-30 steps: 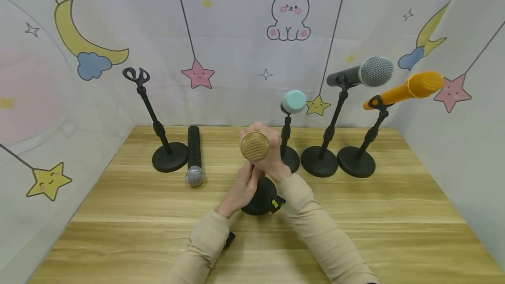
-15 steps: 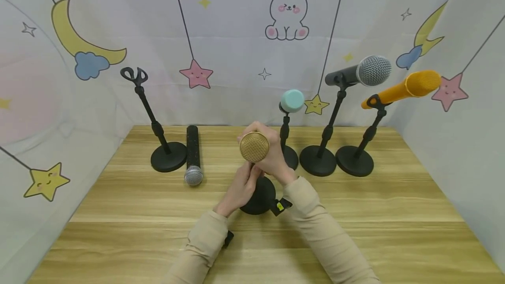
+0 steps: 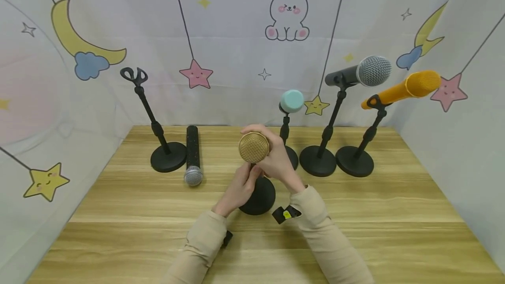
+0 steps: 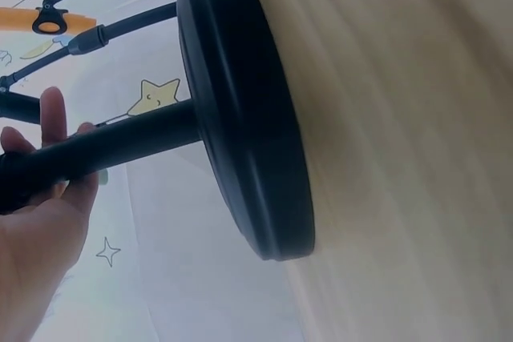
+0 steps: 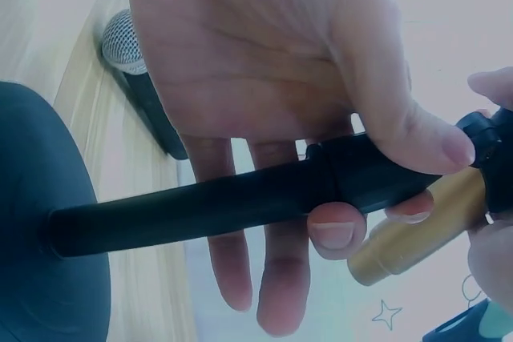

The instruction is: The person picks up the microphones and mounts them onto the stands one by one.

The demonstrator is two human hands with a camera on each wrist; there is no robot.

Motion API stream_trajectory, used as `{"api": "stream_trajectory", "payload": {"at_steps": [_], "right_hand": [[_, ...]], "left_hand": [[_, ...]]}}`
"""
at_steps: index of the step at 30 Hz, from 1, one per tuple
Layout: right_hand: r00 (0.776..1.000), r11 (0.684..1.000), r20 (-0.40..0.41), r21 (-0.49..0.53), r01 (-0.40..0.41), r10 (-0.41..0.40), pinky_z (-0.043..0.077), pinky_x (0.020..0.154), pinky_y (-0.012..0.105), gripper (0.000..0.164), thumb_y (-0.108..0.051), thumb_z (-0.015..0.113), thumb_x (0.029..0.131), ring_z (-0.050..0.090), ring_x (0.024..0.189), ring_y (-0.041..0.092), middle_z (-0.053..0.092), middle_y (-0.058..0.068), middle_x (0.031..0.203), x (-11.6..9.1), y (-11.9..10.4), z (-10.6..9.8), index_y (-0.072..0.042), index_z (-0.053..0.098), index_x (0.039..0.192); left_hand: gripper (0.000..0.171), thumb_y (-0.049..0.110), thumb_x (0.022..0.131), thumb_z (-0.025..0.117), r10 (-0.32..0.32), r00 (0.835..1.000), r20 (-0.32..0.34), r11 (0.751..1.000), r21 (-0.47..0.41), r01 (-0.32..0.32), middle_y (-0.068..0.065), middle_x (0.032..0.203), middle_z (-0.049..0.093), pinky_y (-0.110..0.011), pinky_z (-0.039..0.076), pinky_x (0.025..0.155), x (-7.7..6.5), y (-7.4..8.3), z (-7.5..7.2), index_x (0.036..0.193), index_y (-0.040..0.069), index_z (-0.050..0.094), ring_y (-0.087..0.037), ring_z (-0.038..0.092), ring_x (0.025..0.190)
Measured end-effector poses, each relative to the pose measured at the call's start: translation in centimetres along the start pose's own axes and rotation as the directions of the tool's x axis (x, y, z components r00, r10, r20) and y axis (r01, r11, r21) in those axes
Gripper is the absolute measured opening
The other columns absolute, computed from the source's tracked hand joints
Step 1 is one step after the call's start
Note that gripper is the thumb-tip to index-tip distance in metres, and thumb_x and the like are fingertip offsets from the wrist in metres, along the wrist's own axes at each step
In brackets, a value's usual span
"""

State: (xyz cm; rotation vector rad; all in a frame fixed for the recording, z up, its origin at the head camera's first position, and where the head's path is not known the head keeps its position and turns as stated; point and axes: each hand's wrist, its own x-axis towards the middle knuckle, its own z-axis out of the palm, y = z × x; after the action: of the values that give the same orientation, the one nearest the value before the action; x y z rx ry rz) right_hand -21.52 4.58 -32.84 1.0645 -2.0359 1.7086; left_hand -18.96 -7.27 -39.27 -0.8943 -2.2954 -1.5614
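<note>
A gold microphone (image 3: 254, 147) points its mesh head up toward the head camera, above a round-based black stand (image 3: 258, 198). My right hand (image 3: 278, 161) curls around the microphone near its head; in the right wrist view only its fingertips show, by the black clip (image 5: 498, 154) at the stand's top. The gold handle (image 5: 425, 234) slants past the pole there, seemingly in the clip. Below, my left hand (image 3: 238, 187) grips the stand's pole (image 5: 200, 210), thumb and fingers on either side of it. The base (image 4: 248, 118) stands on the wooden table.
A stand with an empty clip (image 3: 134, 76) is at the left, beside a lying black microphone (image 3: 193, 154) with a silver head. At the right, stands carry a mint-topped microphone (image 3: 292, 101), a silver-headed microphone (image 3: 374, 71) and an orange microphone (image 3: 422, 84). A patterned curtain (image 3: 236, 25) hangs behind.
My right wrist and forearm have swung slightly to the right, and the fingers have shifted around the gold microphone. The microphone, stand and left hand stay almost where they were.
</note>
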Motion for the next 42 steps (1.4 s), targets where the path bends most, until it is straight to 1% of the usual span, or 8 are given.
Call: {"api": "stream_trajectory", "payload": {"at_steps": [6,13,19,24,28,32,38,42], "right_hand": [[1.0,0.984,0.011,0.177,-0.018,0.016,0.032,0.105,0.037,0.047,0.012,0.062,0.075,0.037,0.128,0.025,0.045,0.022,0.13,-0.5,0.4,-0.4,0.007,0.047,0.119],[1.0,0.92,0.016,0.392,0.012,-0.02,0.026,0.108,0.041,0.048,0.005,0.062,0.079,0.034,0.128,0.034,0.043,0.018,0.134,-1.5,2.0,-1.3,0.008,0.044,0.123],[0.998,0.875,-0.064,0.483,0.031,0.0,0.022,0.109,0.044,0.043,0.002,0.058,0.083,0.036,0.127,0.032,0.046,0.017,0.131,-2.3,3.7,-1.6,0.007,0.043,0.124],[0.986,0.851,-0.147,0.526,0.005,0.085,0.036,0.102,0.038,0.039,0.004,0.052,0.085,0.042,0.121,0.028,0.048,0.018,0.125,-3.1,4.3,-1.7,0.006,0.043,0.123],[0.964,0.84,-0.169,0.536,-0.084,0.204,0.043,0.093,0.029,0.034,-0.002,0.053,0.087,0.049,0.11,0.02,0.052,0.014,0.114,-3.6,4.7,-1.7,0.002,0.046,0.119],[0.954,0.852,-0.103,0.484,-0.2,0.282,0.048,0.086,0.029,0.028,-0.011,0.053,0.089,0.057,0.099,0.014,0.057,0.004,0.106,-3.9,5.1,-1.6,-0.001,0.05,0.115],[0.953,0.917,0.049,0.262,-0.3,0.298,0.048,0.087,0.037,0.029,-0.018,0.054,0.089,0.06,0.1,0.013,0.061,0.003,0.108,-4.2,5.3,-1.2,-0.005,0.055,0.115],[0.949,0.942,0.097,0.124,-0.312,0.302,0.047,0.088,0.041,0.033,-0.011,0.062,0.083,0.06,0.099,0.013,0.061,0.01,0.108,-4.3,4.8,-0.9,-0.011,0.056,0.115]], "left_hand": [[0.014,0.006,0.096,0.033,-0.022,0.998,0.062,0.999,-0.042,0.025,-0.013,0.086,0.062,-0.028,0.047,0.076,0.1,-0.2,-0.3,0.095,0.005,0.047,-0.016,0.059,0.082],[0.018,0.01,0.096,0.034,-0.076,0.99,0.117,0.987,-0.133,0.092,-0.019,0.093,0.06,-0.037,0.046,0.085,0.2,-0.4,-0.6,0.094,-0.002,0.046,-0.031,0.06,0.091],[0.015,0.021,0.095,0.039,-0.152,0.977,0.147,0.969,-0.174,0.177,-0.011,0.101,0.063,-0.036,0.045,0.091,0.0,-2.5,-0.5,0.104,0.011,0.047,-0.022,0.061,0.097],[0.02,0.018,0.093,0.047,-0.169,0.966,0.193,0.968,-0.15,0.2,-0.009,0.103,0.061,-0.031,0.047,0.089,0.0,-2.6,-0.7,0.106,0.004,0.047,-0.016,0.061,0.099],[0.019,0.012,0.091,0.05,-0.164,0.959,0.229,0.975,-0.113,0.194,-0.016,0.099,0.061,-0.027,0.049,0.082,0.0,-1.6,-1.0,0.102,-0.004,0.05,-0.026,0.061,0.095],[0.017,0.011,0.091,0.05,-0.16,0.953,0.255,0.985,-0.021,0.171,-0.017,0.094,0.065,-0.025,0.048,0.079,-0.2,-2.2,-0.9,0.098,-0.003,0.058,-0.031,0.062,0.091],[0.02,0.02,0.093,0.048,-0.183,0.947,0.265,0.983,0.079,0.168,-0.006,0.091,0.068,-0.029,0.047,0.081,-0.6,-4.7,-0.3,0.096,0.007,0.063,-0.019,0.062,0.092],[0.022,0.025,0.093,0.045,-0.197,0.939,0.281,0.979,0.102,0.175,-0.002,0.094,0.066,-0.027,0.047,0.08,-0.7,-5.0,-0.3,0.098,0.01,0.061,-0.016,0.061,0.093]]}}
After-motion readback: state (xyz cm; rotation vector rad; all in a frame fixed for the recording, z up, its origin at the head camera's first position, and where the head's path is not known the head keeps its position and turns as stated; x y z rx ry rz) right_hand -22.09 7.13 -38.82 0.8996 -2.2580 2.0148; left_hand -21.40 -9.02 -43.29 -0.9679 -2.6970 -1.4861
